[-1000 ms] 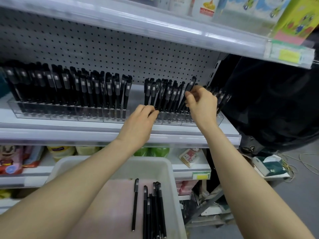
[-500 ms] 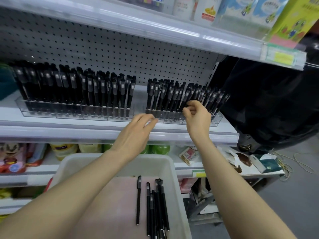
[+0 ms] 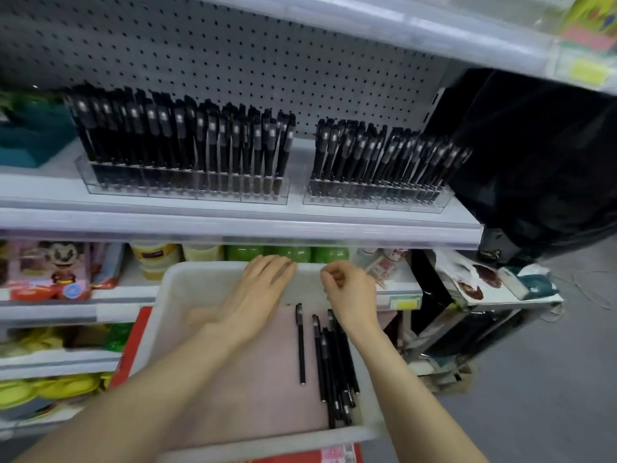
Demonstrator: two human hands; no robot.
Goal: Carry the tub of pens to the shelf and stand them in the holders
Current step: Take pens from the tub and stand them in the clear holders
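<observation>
The one camera sat on the person's head, looking forward and down, close above the tub (image 3: 187,295), with the shelf (image 3: 233,225) just behind it.

No word or number can be read anywhere, since blur smears every mark. The pens (image 3: 235,135) standing in the holders (image 3: 187,192) carry small pale labels near their tops, all illegible. One yellow price tag (image 3: 588,71) sits on the upper shelf rail (image 3: 400,31) and a second yellow tag (image 3: 405,304) on a lower shelf edge (image 3: 394,290) — both unreadable. A pale sticker (image 3: 335,453) on the red surface (image 3: 293,460) at the bottom shows only specks
</observation>
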